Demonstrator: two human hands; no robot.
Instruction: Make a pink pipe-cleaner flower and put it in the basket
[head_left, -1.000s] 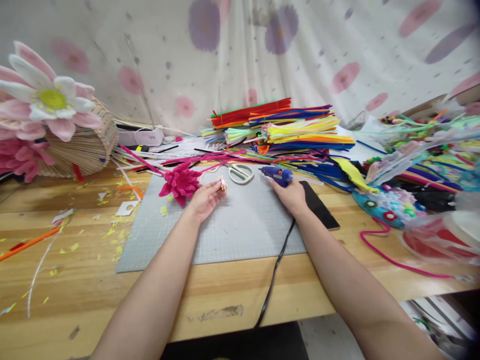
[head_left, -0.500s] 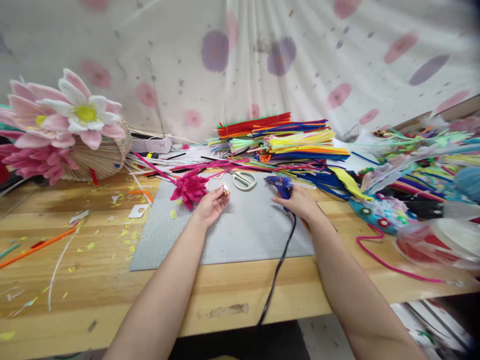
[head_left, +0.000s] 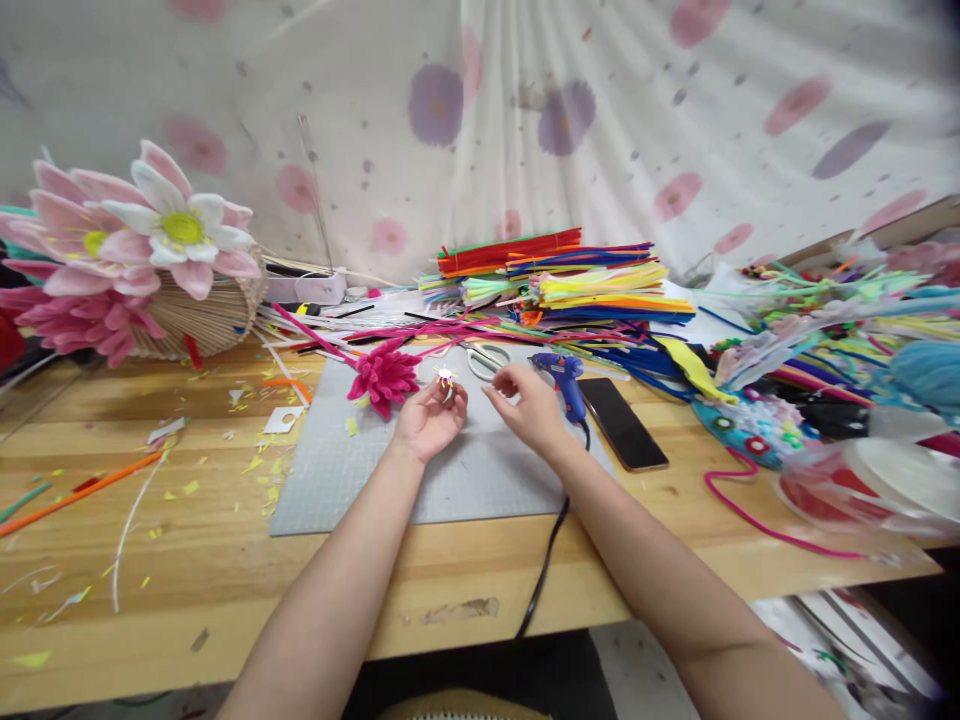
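My left hand (head_left: 429,418) pinches a tiny white and yellow flower centre (head_left: 445,377) above the grey cutting mat (head_left: 360,480). My right hand (head_left: 526,405) hovers just to its right with curled fingers that hold nothing, and its fingertips point toward the small piece. The blue glue gun (head_left: 561,378) stands on the mat right behind my right hand, its black cord (head_left: 546,560) trailing over the table's front edge. A magenta pipe-cleaner flower (head_left: 382,376) lies at the mat's far left corner. White scissors (head_left: 484,360) lie behind my hands.
A black phone (head_left: 622,423) lies right of the glue gun. Stacks of coloured pipe cleaners (head_left: 570,275) fill the back. Large pink flowers in a woven basket (head_left: 135,280) stand far left. Craft clutter and bags (head_left: 840,360) crowd the right. Paper scraps (head_left: 247,470) litter the wooden table.
My right hand has let go of the glue gun and moved left toward my left hand. The glue gun now stands alone and the phone is uncovered.
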